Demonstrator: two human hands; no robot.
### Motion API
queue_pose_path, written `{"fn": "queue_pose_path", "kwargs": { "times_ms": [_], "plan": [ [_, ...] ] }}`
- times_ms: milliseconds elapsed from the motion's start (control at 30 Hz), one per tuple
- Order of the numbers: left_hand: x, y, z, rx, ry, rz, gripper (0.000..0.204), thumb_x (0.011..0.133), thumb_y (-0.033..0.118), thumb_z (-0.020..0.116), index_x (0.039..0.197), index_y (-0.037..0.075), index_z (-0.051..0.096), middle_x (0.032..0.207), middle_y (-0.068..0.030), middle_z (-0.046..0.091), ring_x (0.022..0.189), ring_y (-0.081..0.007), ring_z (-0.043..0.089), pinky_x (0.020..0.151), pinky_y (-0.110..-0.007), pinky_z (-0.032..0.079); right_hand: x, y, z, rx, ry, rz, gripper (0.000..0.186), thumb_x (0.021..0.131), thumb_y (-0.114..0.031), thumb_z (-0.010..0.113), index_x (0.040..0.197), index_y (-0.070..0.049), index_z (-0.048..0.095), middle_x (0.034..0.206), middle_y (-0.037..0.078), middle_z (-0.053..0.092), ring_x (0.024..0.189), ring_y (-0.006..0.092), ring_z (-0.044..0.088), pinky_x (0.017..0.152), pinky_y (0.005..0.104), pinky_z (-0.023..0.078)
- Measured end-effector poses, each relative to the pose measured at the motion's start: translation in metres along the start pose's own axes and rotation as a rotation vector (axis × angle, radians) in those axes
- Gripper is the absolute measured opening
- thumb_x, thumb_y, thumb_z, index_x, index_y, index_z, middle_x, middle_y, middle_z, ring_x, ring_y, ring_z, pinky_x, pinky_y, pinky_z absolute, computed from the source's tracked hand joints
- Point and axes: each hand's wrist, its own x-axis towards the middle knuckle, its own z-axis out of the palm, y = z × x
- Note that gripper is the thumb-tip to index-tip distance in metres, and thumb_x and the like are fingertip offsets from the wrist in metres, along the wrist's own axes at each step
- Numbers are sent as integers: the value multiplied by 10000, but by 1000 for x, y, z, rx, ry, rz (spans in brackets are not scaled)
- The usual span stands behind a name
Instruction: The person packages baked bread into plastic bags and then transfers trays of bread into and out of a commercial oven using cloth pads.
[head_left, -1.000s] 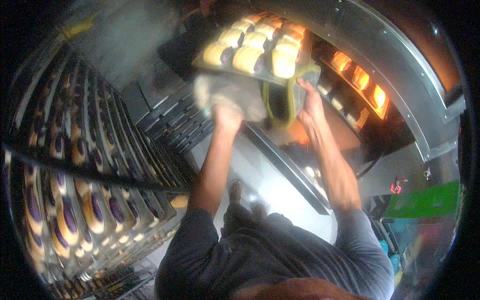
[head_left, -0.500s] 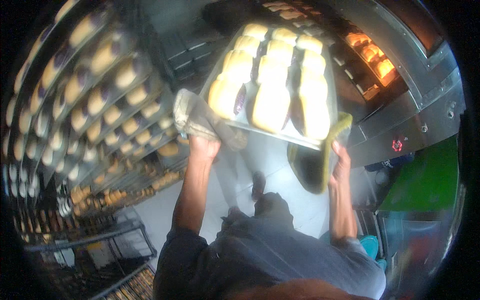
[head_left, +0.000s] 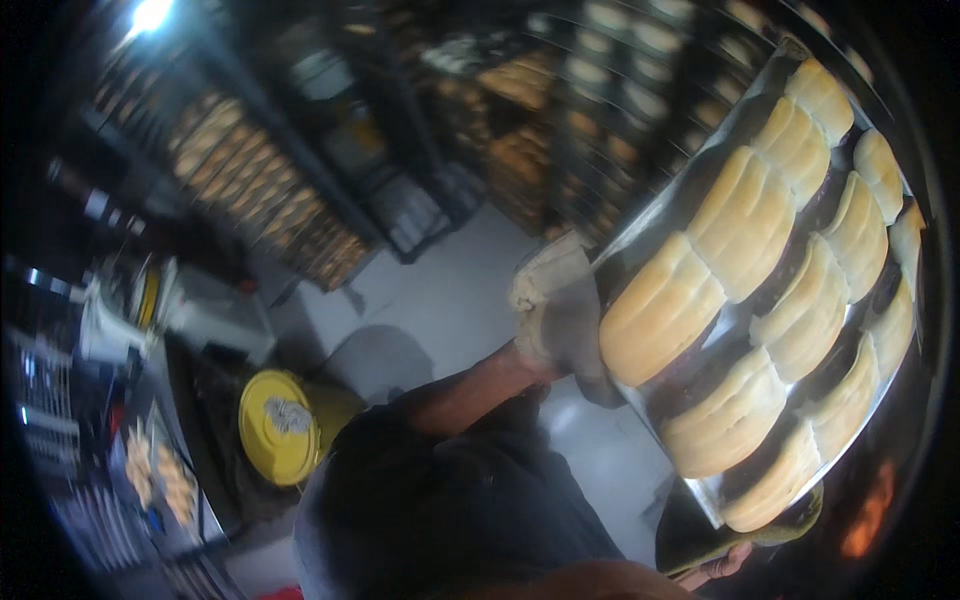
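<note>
A metal baking tray [head_left: 708, 497] bears rows of golden bread rolls [head_left: 745, 225] joined end to end, with dark purple filling showing at some sides. It is tilted at the right of the view. My left hand [head_left: 542, 358], mostly hidden by a worn beige oven pad [head_left: 560, 300], is closed on the tray's left edge. Low on the right, my right hand [head_left: 730, 562] grips the near corner through a dark pad with a yellow-green rim [head_left: 795, 525]. Only a few of its fingers show.
Racks of bread [head_left: 265, 190] stand at the far left, and another rack [head_left: 610, 80] is behind the tray. A yellow-lidded bucket [head_left: 275, 430] stands on the left beside a table with small rolls [head_left: 160, 475]. An orange glow [head_left: 870, 510] shows at the lower right.
My view has swung round to the left, from the oven to racks and a bucket. The tray, still in both hands, now sits at the right and looks nearer.
</note>
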Motion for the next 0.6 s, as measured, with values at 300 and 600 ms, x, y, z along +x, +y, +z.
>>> {"fn": "queue_pose_path", "kwargs": {
  "times_ms": [300, 600],
  "plan": [
    [-129, 105, -56, 24, 476, 430, 553, 827, 312, 688, 1256, 41, 467, 1182, -56, 555, 1036, -156, 553, 870, -326, 489, -5, 3, 183, -55, -661, 172, 428, 795, -248, 618, 1150, -11, 589, 1050, 108, 637, 984, 233, 602, 865, 372, 489],
    [-264, 223, -135, 101, 953, 936, 469, 900, 302, 593, 1274, 54, 459, 1199, -72, 567, 1045, -200, 577, 867, -353, 509, -113, 68, 453, -138, -1313, 468, 426, 802, -241, 609, 1160, -10, 587, 1065, 106, 638, 999, 233, 602, 883, 371, 481]
  ]
}}
